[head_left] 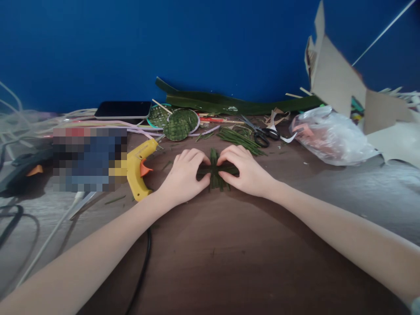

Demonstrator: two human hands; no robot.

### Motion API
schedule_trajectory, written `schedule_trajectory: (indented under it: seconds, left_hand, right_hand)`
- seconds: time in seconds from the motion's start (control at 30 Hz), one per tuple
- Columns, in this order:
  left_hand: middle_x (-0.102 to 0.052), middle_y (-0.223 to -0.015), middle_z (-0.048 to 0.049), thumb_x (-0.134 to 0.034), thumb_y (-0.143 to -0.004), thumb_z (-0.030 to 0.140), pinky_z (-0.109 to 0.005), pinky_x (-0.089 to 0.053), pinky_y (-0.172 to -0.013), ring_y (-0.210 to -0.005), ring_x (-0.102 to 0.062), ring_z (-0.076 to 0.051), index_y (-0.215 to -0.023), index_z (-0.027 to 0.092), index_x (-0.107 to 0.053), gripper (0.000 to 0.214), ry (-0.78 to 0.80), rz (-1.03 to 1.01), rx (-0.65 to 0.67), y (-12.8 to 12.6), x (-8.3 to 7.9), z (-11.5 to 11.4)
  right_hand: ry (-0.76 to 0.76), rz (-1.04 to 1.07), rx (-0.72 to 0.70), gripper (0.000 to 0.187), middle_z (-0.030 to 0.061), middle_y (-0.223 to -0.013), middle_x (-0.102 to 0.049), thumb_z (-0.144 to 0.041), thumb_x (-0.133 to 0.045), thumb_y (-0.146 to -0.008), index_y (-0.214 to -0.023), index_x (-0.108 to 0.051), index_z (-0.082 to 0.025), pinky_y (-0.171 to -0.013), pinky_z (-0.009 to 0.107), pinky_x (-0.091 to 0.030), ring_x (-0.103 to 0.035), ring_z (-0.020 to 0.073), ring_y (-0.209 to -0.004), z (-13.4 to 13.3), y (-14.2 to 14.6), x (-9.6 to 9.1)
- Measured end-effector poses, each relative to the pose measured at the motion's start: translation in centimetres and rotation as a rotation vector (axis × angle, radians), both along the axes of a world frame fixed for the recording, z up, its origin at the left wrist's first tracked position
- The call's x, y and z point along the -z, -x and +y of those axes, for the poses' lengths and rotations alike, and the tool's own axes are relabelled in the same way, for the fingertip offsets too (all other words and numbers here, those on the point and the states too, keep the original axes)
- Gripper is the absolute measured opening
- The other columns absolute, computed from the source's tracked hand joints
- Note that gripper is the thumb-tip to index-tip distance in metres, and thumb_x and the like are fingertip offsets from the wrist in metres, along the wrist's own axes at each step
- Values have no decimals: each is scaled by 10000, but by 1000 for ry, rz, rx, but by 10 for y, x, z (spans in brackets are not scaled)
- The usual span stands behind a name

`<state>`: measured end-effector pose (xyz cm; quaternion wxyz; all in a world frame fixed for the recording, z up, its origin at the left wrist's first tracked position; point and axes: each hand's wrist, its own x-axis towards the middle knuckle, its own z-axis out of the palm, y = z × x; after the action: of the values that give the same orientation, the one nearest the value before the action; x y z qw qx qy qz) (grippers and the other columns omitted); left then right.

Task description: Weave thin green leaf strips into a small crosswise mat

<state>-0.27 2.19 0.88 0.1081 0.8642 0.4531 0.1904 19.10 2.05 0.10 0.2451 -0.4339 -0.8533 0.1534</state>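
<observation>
Fingers [204,181] of left hand [187,173] and right hand [247,171] clamped on both sides of crossed green strips [215,177] on table [210,262], seemingly to keep the crossing flat, with loose strips [241,140] laid just beyond, probably for easy reach.

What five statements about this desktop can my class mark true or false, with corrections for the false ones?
1. The left hand and right hand both touch the crossed green strips. True.
2. The yellow glue gun lies beside the right hand. False: the yellow glue gun lies to the left of the left hand.
3. The scissors have black handles. True.
4. The plastic bag is solid black. False: the plastic bag is see-through.
5. The dark-screened device lies farther back than the yellow glue gun. True.
</observation>
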Motion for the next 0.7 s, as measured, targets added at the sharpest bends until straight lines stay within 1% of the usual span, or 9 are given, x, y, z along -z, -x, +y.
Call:
schedule_trajectory:
  seconds: [0.33, 0.43, 0.6, 0.7]
  left_hand:
    - [-566, -976, -48, -547, -756, 214, -405, -370, -894, -960, -474, -223, -873, 174, -495, 135, 22, 6, -12, 1, 4, 1]
    - [-562, -984, -48, -546, -762, 210, -397, -368, -892, -961, -475, -219, -876, 173, -497, 131, 26, 8, -4, 1, 4, 1]
    - [-557, -983, -54, -542, -764, 202, -388, -377, -868, -958, -476, -220, -880, 170, -498, 129, 34, 12, 6, 1, 4, 1]
    - [-557, -975, -54, -538, -765, 204, -388, -379, -859, -955, -473, -222, -877, 173, -493, 125, 32, 19, 0, 0, 3, 1]
  right_hand:
    - [10, -37, 21, 110, 60, -984, -561, -251, -567, -800, -888, -526, -199, -832, 376, -342, -451, 224, -948, 0, 0, 0]
    - [10, -48, 15, 108, 60, -999, -561, -249, -564, -807, -895, -533, -197, -837, 376, -339, -446, 224, -958, 0, 0, 0]
    - [12, -51, 2, 65, 53, -996, -563, -242, -558, -812, -852, -527, -202, -849, 377, -334, -448, 219, -957, -1, 1, 0]
    - [10, -39, 4, 92, 59, -1006, -566, -236, -561, -807, -881, -522, -198, -851, 377, -335, -450, 223, -966, -1, 0, 1]
